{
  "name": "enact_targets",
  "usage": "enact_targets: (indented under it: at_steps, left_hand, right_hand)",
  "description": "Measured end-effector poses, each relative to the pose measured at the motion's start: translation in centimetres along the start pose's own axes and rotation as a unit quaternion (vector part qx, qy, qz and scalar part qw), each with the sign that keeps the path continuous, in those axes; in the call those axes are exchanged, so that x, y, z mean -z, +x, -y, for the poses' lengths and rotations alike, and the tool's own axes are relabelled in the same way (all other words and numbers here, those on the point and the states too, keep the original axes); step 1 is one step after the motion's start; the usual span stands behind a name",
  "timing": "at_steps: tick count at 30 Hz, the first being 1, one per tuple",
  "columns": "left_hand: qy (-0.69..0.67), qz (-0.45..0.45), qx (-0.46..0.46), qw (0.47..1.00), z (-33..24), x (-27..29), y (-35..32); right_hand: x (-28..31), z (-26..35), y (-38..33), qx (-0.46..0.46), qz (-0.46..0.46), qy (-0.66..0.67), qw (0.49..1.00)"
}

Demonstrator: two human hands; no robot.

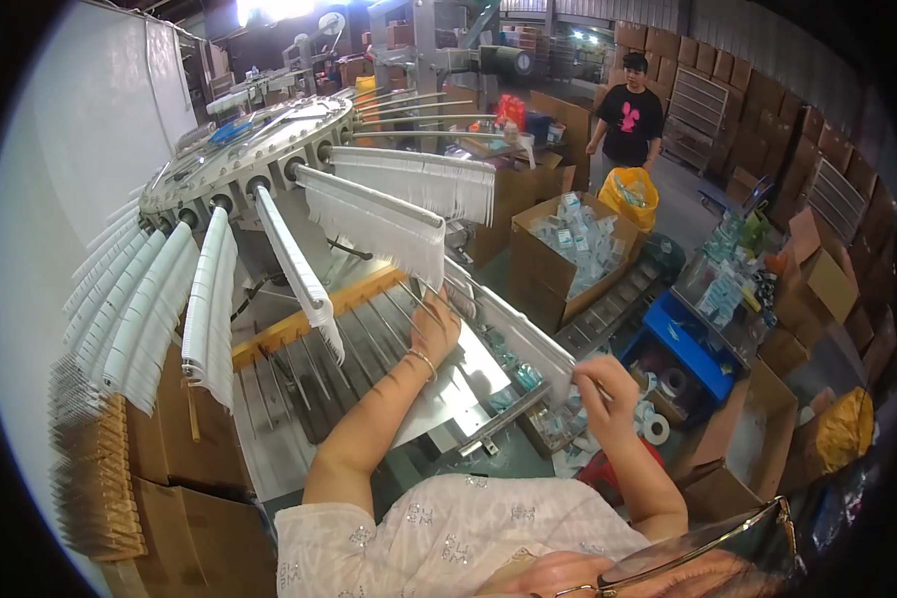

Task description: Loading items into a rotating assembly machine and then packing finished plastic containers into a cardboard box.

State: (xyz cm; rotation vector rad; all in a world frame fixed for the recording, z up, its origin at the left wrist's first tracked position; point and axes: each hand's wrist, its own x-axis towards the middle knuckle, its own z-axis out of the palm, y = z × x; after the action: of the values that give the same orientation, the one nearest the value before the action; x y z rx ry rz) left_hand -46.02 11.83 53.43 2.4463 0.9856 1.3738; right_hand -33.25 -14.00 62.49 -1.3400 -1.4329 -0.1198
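My right hand (609, 391) is closed in a pinch at the near end of a long rod draped with thin white strips (523, 334), which slants down toward it. Beside that rod's far end, my left hand (436, 327) is raised with its fingers curled; what they hold, if anything, is hidden against the white material. Just above it hangs another rod of white strips (379, 207), fixed to a large round metal wheel (234, 164). Below my left forearm, several thin metal rods (369, 334) lie side by side along a yellow-brown bar (359, 289).
More white-draped rods (149, 299) fan out on the left above cardboard boxes (199, 528). An open carton of small packages (578, 244), a blue bin (683, 334) and an open box (743, 429) stand to the right. Another person (628, 120) stands at the back.
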Motion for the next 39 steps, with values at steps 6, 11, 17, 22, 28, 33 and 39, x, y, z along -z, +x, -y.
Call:
enact_targets:
  at_steps: [6,11,17,22,28,33,39]
  left_hand:
    - [0.01,0.104,0.037,0.994,-2.8,1.6,0.7]
    - [-0.004,0.066,-0.064,0.996,-5.7,2.5,-1.8]
    - [-0.21,0.064,-0.191,0.957,-9.1,5.7,-2.8]
    - [-0.315,0.109,-0.148,0.931,-10.0,5.5,1.4]
    - [-0.461,0.188,-0.113,0.86,-11.1,6.1,1.1]
    - [-0.479,0.214,-0.129,0.841,-11.2,6.4,0.1]
    - [-0.483,0.161,-0.138,0.849,-9.1,8.0,-0.5]
  right_hand:
    - [-1.5,-0.7,-1.6,-0.186,-0.024,0.212,0.959]
    - [0.1,-1.8,-6.3,-0.202,-0.147,0.302,0.92]
    - [5.1,-3.4,-9.6,-0.234,-0.307,0.416,0.824]
    - [7.2,-2.0,-10.1,-0.239,-0.306,0.444,0.807]
    - [8.7,1.4,-9.4,-0.285,-0.288,0.457,0.792]
    - [9.1,2.5,-9.9,-0.304,-0.291,0.468,0.777]
    - [8.5,3.2,-9.3,-0.334,-0.265,0.484,0.765]
